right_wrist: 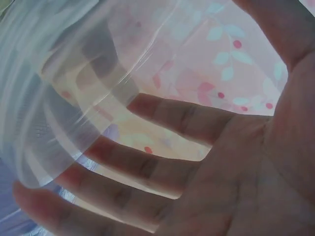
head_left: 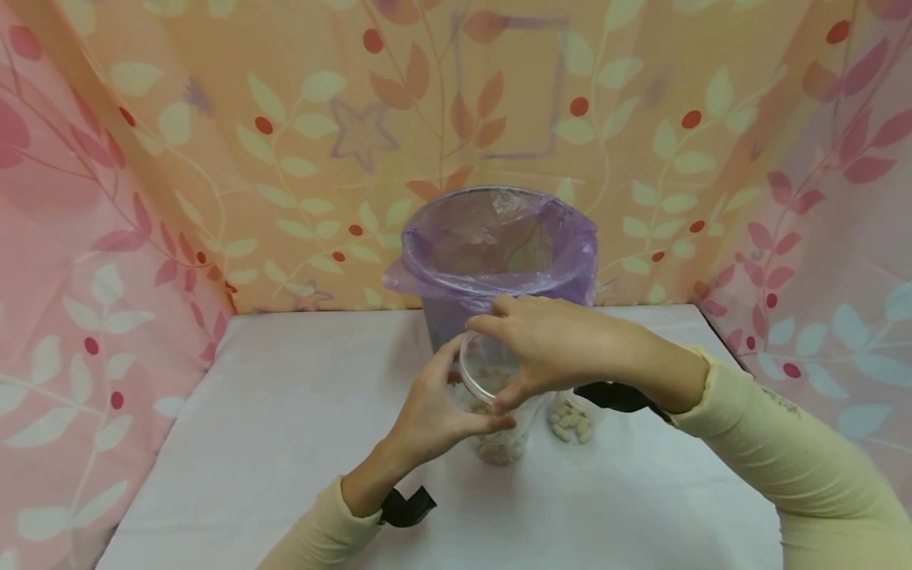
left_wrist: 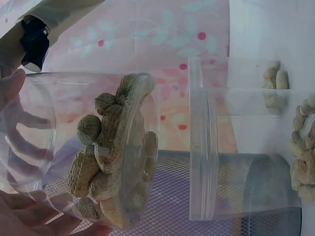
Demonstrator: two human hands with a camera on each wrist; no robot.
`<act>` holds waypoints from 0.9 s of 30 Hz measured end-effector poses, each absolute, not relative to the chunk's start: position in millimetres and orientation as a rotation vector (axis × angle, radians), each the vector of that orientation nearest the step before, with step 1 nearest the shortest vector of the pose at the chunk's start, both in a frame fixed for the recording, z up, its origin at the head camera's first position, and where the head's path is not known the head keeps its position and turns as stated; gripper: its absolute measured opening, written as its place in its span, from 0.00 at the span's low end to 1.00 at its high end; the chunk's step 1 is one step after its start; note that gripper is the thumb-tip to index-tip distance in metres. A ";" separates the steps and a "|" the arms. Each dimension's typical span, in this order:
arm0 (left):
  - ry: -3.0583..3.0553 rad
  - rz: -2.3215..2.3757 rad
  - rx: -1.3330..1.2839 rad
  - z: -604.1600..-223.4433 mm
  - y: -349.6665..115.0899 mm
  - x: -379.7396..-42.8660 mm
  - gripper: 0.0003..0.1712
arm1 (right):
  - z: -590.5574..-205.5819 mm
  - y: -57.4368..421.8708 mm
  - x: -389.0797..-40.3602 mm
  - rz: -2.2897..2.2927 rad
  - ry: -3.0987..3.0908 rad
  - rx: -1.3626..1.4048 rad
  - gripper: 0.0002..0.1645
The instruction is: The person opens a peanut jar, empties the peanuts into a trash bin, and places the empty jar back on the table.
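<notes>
Between both hands is a clear plastic jar [left_wrist: 106,162] with several unshelled peanuts [left_wrist: 108,132] inside its base. My left hand [head_left: 431,412] grips it from the left, the thumb across the near side. From above, my right hand [head_left: 559,344] holds the jar's round top edge, thumb in front and fingers on the far side. Whether a lid sits there, I cannot tell. Below the held jar stands another clear container [left_wrist: 204,162] with peanuts [left_wrist: 304,162] in it. A third clear container [head_left: 572,419], also holding peanuts, is to its right.
Behind the containers stands a mesh bin [left_wrist: 172,191] lined with a purple plastic bag [head_left: 499,261]. A white-covered table [head_left: 285,419] lies underneath. Patterned fabric [head_left: 285,158] encloses the back and both sides.
</notes>
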State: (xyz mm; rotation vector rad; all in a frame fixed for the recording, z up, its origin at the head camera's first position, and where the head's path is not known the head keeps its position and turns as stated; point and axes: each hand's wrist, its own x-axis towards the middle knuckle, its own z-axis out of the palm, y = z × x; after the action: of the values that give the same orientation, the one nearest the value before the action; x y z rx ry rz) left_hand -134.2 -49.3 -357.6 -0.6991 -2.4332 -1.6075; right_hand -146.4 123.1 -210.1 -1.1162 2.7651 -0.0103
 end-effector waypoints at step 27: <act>-2.446 -1.743 -0.884 -358.0 -50.7 -133.1 0.55 | -204.5 140.6 -148.7 -0.093 2.602 -1.431 0.48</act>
State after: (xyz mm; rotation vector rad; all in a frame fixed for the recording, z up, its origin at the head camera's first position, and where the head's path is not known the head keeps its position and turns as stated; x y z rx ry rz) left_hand -133.1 -50.7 -358.0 -0.8838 -2.4458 -1.7433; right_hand -148.7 140.6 -204.5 -1.4312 2.6024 -0.0933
